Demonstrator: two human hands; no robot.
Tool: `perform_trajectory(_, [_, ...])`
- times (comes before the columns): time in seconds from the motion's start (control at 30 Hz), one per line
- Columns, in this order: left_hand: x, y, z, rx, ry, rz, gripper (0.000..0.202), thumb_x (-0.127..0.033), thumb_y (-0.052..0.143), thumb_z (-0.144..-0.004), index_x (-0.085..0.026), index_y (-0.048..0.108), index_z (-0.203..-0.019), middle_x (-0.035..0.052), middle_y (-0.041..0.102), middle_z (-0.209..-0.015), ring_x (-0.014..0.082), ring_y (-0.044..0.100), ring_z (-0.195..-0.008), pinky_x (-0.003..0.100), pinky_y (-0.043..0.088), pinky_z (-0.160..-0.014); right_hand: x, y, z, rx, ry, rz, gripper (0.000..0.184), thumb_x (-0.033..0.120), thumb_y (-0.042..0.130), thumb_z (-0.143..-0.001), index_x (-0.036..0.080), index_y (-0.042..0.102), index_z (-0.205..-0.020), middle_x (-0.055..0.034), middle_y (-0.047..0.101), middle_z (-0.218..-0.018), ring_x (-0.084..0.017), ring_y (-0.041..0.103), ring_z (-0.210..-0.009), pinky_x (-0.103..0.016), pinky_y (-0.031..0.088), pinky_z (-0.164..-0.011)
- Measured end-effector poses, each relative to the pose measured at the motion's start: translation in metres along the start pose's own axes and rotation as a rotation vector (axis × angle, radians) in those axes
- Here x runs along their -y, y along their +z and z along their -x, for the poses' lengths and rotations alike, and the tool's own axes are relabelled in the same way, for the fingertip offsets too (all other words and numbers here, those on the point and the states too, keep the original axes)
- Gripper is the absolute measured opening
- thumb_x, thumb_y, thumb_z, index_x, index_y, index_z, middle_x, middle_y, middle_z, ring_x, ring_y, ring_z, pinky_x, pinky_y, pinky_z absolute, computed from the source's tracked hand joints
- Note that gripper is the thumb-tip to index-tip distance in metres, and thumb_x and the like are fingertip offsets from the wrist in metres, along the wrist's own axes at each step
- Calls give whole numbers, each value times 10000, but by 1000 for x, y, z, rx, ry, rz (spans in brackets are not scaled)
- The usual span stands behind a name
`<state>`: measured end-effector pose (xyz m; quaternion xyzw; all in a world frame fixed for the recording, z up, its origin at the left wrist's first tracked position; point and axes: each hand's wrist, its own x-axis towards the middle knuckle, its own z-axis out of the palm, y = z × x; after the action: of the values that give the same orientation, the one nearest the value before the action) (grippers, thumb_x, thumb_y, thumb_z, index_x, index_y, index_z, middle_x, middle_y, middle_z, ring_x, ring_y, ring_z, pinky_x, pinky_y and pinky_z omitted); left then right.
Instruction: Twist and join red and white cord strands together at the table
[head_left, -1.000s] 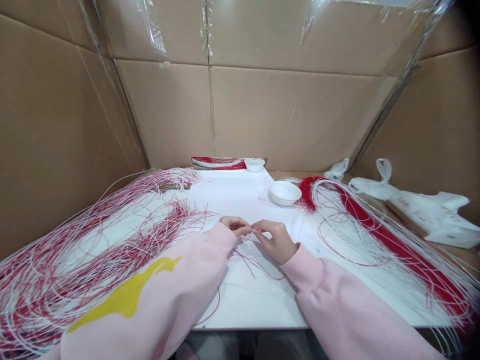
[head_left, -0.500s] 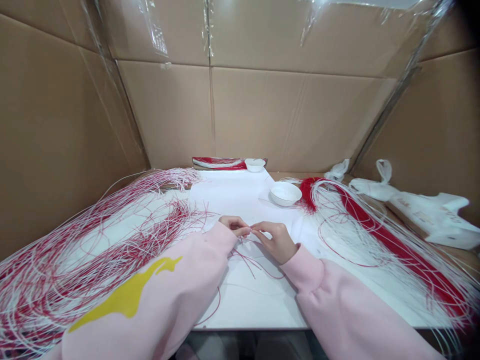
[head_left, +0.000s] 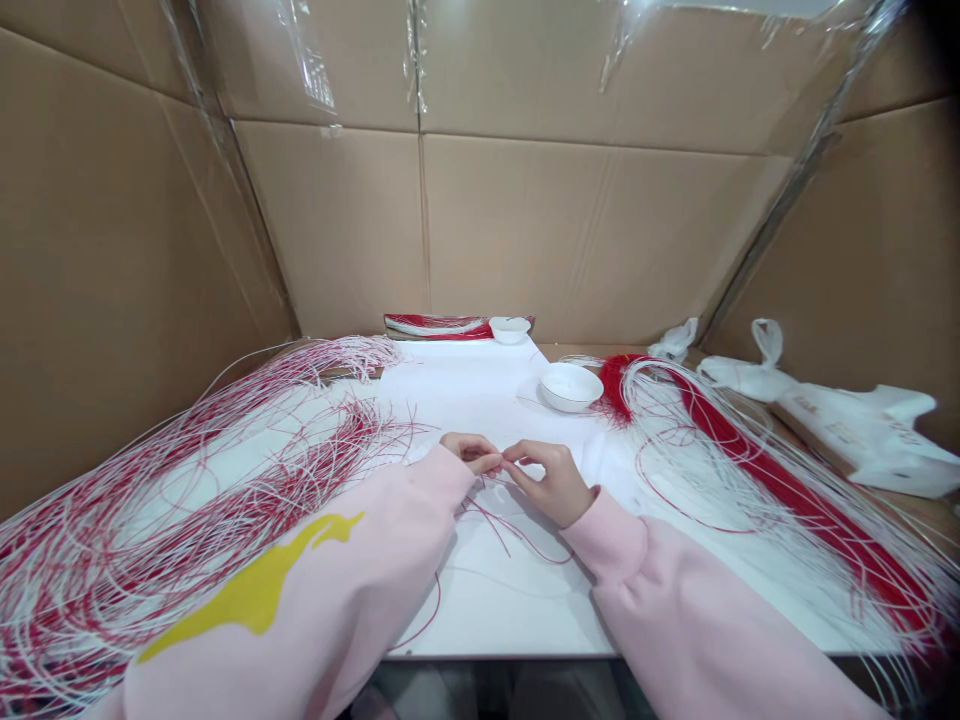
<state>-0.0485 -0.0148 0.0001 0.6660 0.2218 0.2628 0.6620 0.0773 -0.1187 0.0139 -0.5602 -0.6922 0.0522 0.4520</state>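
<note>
My left hand (head_left: 471, 453) and my right hand (head_left: 551, 480) meet over the middle of the white table (head_left: 525, 610), fingertips nearly touching. Both are closed in a pinch on thin red cord (head_left: 501, 528), whose loose ends trail out beneath them onto the white surface. The exact spot between the fingertips is too small to make out. To the left spreads a large bundle of red and white cords (head_left: 262, 530). On the right lies another bundle, with a thick red part (head_left: 780, 490) and white strands around it.
A white bowl (head_left: 571, 388) stands beyond my right hand, and a smaller white bowl (head_left: 510, 330) farther back beside more red and white cords (head_left: 439, 326). White plastic bags (head_left: 870, 430) lie at the right. Cardboard walls (head_left: 517, 230) enclose the table on three sides.
Almost nothing differs. My right hand's fingers have shifted very slightly, and the red cord ends under the hands have moved a little.
</note>
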Motion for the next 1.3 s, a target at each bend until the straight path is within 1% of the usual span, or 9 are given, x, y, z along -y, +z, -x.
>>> perform_trajectory(0.1, [2,-1,0,12,-3,-13,425,-472,723,-472,-93,609,-626,27,591,-534,93,545,-503,202,444,-542,2,1,0,-2,35,-27,83,152,523,-752,156,601,-725,-19,637,-687,-123,583,-629,-254,487,-611])
perform_trajectory(0.23, [4,-2,0,17,31,-26,384,-445,712,-515,-92,600,-618,27,590,-545,83,534,-500,193,436,-530,0,1,1,6,89,-53,75,181,553,-752,157,616,-785,-21,646,-729,-129,597,-670,-248,491,-607])
perform_trajectory(0.43, [7,-3,-1,18,62,-69,336,-399,708,-548,-94,585,-620,10,565,-526,71,515,-483,179,421,-504,-1,1,1,6,30,-27,102,181,545,-775,181,641,-741,-11,667,-726,-132,604,-659,-267,469,-640])
perform_trajectory(0.6, [8,-2,-4,-5,83,-47,344,-413,684,-570,-101,555,-637,-4,539,-522,61,495,-462,173,406,-491,1,2,0,-12,79,-11,116,103,518,-703,159,601,-761,-15,648,-737,-135,598,-682,-256,476,-627])
perform_trajectory(0.73, [9,-2,-6,-28,106,-56,327,-407,659,-593,-108,541,-655,-14,525,-525,59,492,-461,170,395,-487,2,1,0,-41,126,15,108,72,485,-652,158,535,-693,-7,631,-743,-134,589,-697,-247,468,-627])
perform_trajectory(0.9, [7,-3,-4,-49,119,-84,295,-377,651,-595,-110,537,-647,-13,527,-535,61,494,-467,172,393,-493,1,2,-1,-18,162,-47,76,130,486,-712,158,552,-738,-8,603,-671,-121,571,-631,-245,463,-621])
perform_trajectory(1.03, [7,-4,-4,-60,99,-124,292,-373,644,-582,-109,535,-636,-9,523,-521,71,496,-467,181,395,-494,-3,8,-1,-28,222,-133,83,153,473,-737,152,548,-702,-5,566,-609,-106,524,-560,-216,434,-543])
perform_trajectory(1.17, [8,-5,-2,-50,128,-231,247,-351,599,-631,-112,541,-660,-7,527,-530,75,496,-485,188,399,-511,-8,13,0,-30,252,-160,86,178,488,-742,144,556,-701,6,530,-583,-96,477,-540,-205,383,-516])
perform_trajectory(1.3, [4,-5,1,-42,182,-487,177,-292,544,-683,-117,565,-691,11,565,-596,81,503,-539,197,405,-557,-12,13,-1,-35,282,-256,103,199,489,-755,143,543,-688,16,498,-577,-90,462,-542,-202,370,-518])
